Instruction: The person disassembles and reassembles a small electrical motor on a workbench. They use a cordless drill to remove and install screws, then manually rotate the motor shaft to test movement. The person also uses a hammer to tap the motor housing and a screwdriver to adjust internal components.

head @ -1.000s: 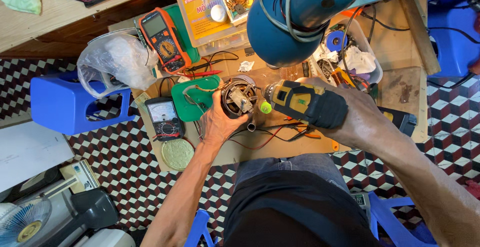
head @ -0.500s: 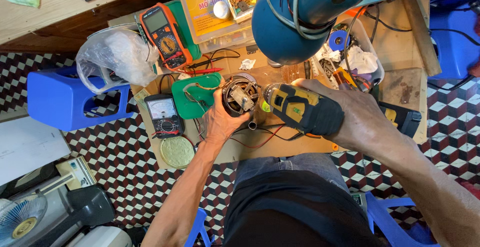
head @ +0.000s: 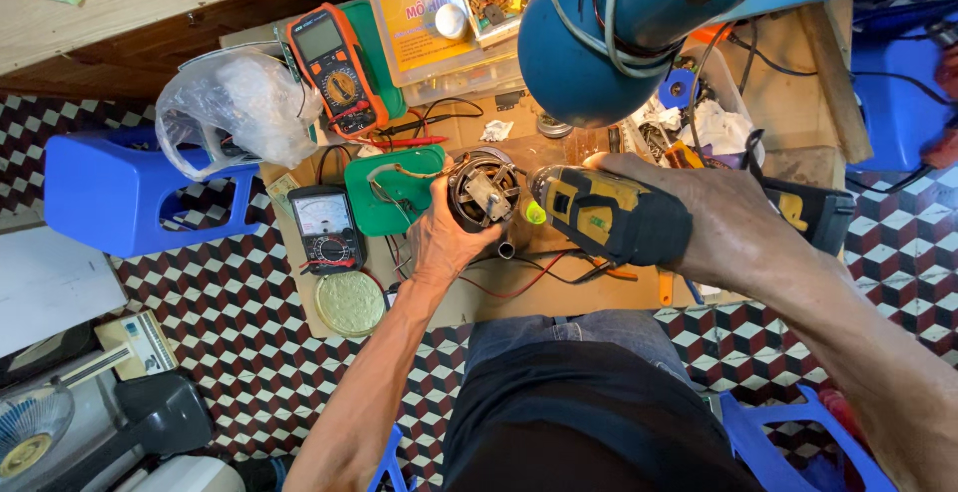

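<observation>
**Driver on the motor, held square**

The left hand [head: 444, 243] wraps around the round grey metal motor [head: 484, 193] at table centre. At its three o'clock, the right hand [head: 728, 218] clamps the yellow-and-black cordless driver [head: 609, 215]. Best keep the nose square, press lightly and brace the motor.
</observation>
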